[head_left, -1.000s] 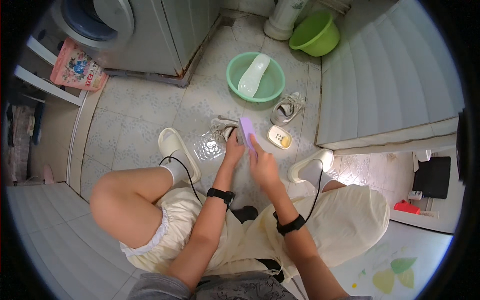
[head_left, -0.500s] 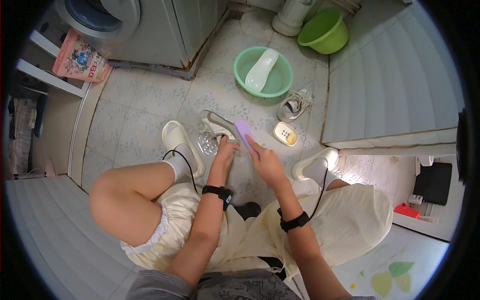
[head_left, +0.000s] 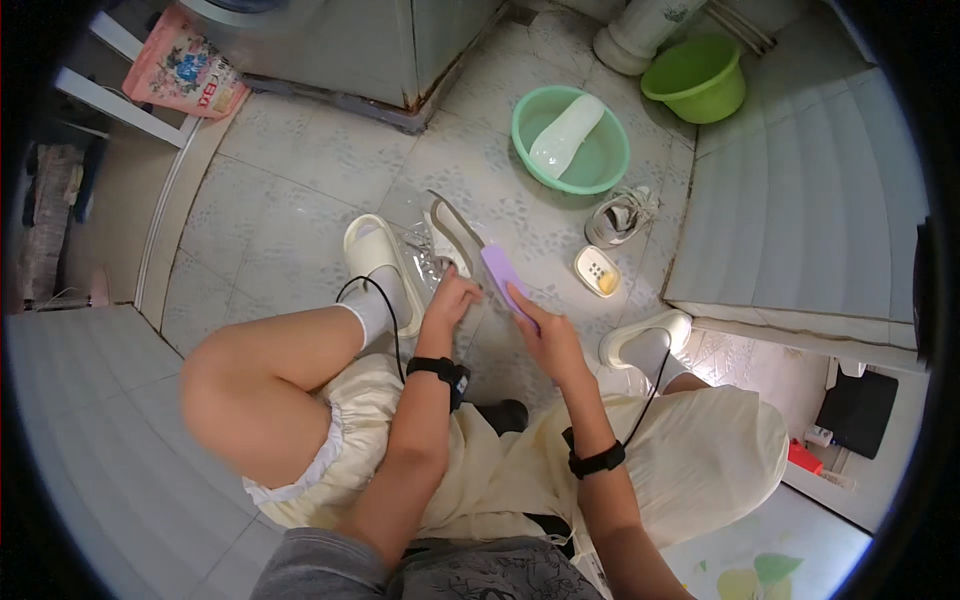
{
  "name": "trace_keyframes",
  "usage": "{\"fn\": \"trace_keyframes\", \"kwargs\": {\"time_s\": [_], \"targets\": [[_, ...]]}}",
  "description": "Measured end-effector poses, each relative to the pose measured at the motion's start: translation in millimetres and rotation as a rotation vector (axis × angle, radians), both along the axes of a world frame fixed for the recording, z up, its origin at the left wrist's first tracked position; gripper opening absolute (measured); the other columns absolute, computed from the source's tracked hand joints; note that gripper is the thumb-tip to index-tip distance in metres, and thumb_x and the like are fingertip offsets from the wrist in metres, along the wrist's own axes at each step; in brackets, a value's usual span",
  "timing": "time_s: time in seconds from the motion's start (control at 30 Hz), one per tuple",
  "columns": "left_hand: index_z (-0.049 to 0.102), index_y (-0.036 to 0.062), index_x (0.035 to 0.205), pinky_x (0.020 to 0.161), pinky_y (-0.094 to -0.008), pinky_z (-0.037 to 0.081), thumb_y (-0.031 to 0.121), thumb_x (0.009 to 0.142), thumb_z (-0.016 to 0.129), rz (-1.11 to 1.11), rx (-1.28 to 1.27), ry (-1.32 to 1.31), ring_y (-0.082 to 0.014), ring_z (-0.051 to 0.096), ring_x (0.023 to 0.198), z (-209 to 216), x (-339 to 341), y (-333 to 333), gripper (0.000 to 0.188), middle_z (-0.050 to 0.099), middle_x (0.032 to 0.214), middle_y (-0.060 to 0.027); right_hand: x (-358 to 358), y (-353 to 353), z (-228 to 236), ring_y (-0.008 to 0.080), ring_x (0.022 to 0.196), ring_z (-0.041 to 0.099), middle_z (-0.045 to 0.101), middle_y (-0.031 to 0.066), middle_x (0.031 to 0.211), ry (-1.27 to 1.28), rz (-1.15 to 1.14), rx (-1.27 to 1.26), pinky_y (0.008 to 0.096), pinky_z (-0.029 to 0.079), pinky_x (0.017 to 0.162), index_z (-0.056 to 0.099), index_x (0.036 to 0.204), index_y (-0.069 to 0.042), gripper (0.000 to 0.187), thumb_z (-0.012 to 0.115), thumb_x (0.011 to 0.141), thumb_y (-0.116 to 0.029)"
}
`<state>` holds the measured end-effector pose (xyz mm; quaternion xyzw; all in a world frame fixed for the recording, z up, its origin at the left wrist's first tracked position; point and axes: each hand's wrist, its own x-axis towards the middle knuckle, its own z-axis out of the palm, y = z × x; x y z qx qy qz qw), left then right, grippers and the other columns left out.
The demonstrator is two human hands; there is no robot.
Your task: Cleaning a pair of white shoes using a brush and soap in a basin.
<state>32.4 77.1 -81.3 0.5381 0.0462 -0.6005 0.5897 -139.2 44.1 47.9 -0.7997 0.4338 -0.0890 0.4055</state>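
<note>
On the tiled floor between my feet, my left hand is closed on a white sneaker, which is tipped on its side with its grey sole edge facing up and right. My fingers grip its near end. My right hand is wrapped round a long purple brush, whose far end lies close beside the sole; its bristles are hidden, and I cannot tell if it touches. To the right stand a second sneaker and a cream soap dish with a yellow piece of soap.
A mint-green basin holding a white insole stands ahead. Behind it are a lime-green basin and a white pipe. A grey machine and a pink bag are at far left. My slippers flank the work area.
The whole view has shifted, so the floor objects appear farther right. The brush has slid slightly back toward me along the sole. Both hands keep their holds.
</note>
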Motion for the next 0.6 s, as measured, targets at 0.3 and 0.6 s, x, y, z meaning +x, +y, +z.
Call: {"fn": "trace_keyframes", "kwargs": {"time_s": [0.3,0.6], "targets": [[0.015,-0.0102,0.133,0.063,-0.0315,0.048,-0.011,0.06,0.05,-0.364,-0.052,-0.147,-0.0289,0.048,0.103,2,-17,-17,0.081,0.035,0.123,-0.0284,64,-65,-22,0.0372,0.066,0.058,0.059,0.0206,0.072,0.166,0.068,-0.181,0.0413,0.047,0.06,0.049,0.123,-0.03,0.042,0.052,0.083,-0.021],[0.03,-0.013,0.124,0.058,-0.0281,0.045,-0.002,0.062,0.052,-0.111,-0.065,-0.06,-0.0207,0.055,0.065,10,-14,-21,0.067,0.055,0.08,-0.0146,20,-12,10,0.0372,0.067,0.059,0.06,0.021,0.07,0.134,-0.128,-0.061,0.045,0.048,0.062,0.052,0.12,-0.029,0.037,0.051,0.083,-0.024]]}}
